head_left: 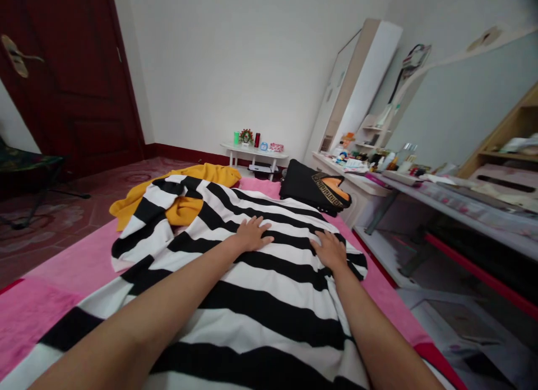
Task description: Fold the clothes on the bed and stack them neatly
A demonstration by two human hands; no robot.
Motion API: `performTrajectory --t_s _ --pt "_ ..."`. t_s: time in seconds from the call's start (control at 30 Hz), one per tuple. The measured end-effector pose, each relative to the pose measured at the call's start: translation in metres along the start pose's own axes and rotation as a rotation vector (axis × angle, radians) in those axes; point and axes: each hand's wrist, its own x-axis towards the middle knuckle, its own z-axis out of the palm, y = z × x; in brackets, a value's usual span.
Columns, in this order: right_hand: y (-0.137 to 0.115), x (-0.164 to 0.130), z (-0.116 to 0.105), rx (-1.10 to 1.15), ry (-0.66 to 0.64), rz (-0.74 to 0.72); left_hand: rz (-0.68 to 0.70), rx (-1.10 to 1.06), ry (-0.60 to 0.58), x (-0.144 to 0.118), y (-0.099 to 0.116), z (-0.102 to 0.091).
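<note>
Basically, both hands were flat on the black-and-white striped garment (260, 278), which lay spread across the pink bed (63, 267) and covered most of its middle, running from the near edge up toward the far end. Left hand (252, 234) lay palm down with fingers (261, 224) splayed open, gripping nothing, just pressing on a stripe near the garment's centre. Right hand (330, 249) was likewise flat and open, palm down, close to the garment's right side near the bed's right edge; no pinch visible there either. The two hands were near each other but apart. Fabric looked like a soft knit: light, limp, zero stiffness, so my read was it would drape and bunch rather than hold shape, and slide easily over the bed cover. Not fragile. One part, a sleeve or the upper portion, was folded over toward the bed's left edge and lay on top of a yellow garment (185, 208), touching it. Judged best hold points were hems, shoulder seams or side edges, pinched with both hands spaced wide; grabbing mid-panel would just pull up a tent of cloth. A black garment with orange print (315, 188) sat at the bed's far right corner, just beyond the striped one. Cluttered tabletop (378, 182) ran alongside the bed's right edge, well apart from both hands.
</note>
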Motion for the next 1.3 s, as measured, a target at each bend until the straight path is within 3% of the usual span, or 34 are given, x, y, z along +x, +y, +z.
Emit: performTrajectory --t_s 0.13,0.3,0.4,0.47,0.57,0.67,0.73,0.77,0.8,0.83,0.93,0.97,1.0,1.07,1.13,1.23,1.3 --pt "0.008 0.001 -0.003 0.123 0.016 -0.063 -0.017 0.003 0.101 0.010 -0.017 0.027" --pt "0.021 -0.008 -0.011 0.051 0.018 -0.096 -0.001 -0.007 0.126 0.009 -0.021 0.032" --pt "0.043 -0.018 -0.018 -0.080 0.085 0.024 -0.022 -0.002 0.140 0.009 -0.018 0.031" --pt "0.064 -0.021 -0.024 -0.070 0.047 0.096 -0.033 0.000 0.150 0.009 -0.016 0.031" --pt "0.092 -0.020 -0.039 0.034 -0.037 0.066 -0.042 -0.010 0.172 0.008 -0.015 0.031" --pt "0.104 -0.020 -0.062 0.066 0.144 0.074 -0.049 -0.019 0.191 0.007 -0.015 0.031" --pt "0.097 -0.026 -0.078 0.036 0.338 0.082 -0.045 -0.018 0.194 0.007 -0.015 0.030" --pt "0.089 -0.031 -0.084 0.047 0.359 0.032 -0.042 -0.016 0.195 0.007 -0.015 0.030" --pt "0.079 -0.038 -0.088 0.088 0.294 -0.067 -0.037 -0.015 0.195 0.007 -0.015 0.030" --pt "0.067 -0.044 -0.091 0.159 0.145 -0.198 -0.034 -0.016 0.196 0.007 -0.015 0.030" --pt "0.033 -0.050 -0.092 0.450 -0.395 -0.472 -0.033 -0.019 0.195 0.008 -0.015 0.030" --pt "0.025 -0.044 -0.091 0.534 -0.444 -0.477 -0.032 -0.019 0.196 0.009 -0.015 0.030" --pt "0.020 -0.034 -0.089 0.604 -0.397 -0.447 -0.032 -0.018 0.196 0.009 -0.015 0.031" --pt "0.016 -0.002 -0.081 0.658 -0.137 -0.343 -0.030 -0.015 0.194 0.010 -0.015 0.031" --pt "0.017 0.037 -0.068 0.576 0.079 -0.193 -0.032 -0.009 0.198 0.010 -0.015 0.031" --pt "0.015 0.085 -0.043 0.426 0.110 0.064 -0.041 0.004 0.216 0.009 -0.015 0.031" --pt "0.009 0.103 -0.029 0.412 0.065 0.139 -0.044 0.010 0.227 0.008 -0.015 0.031"
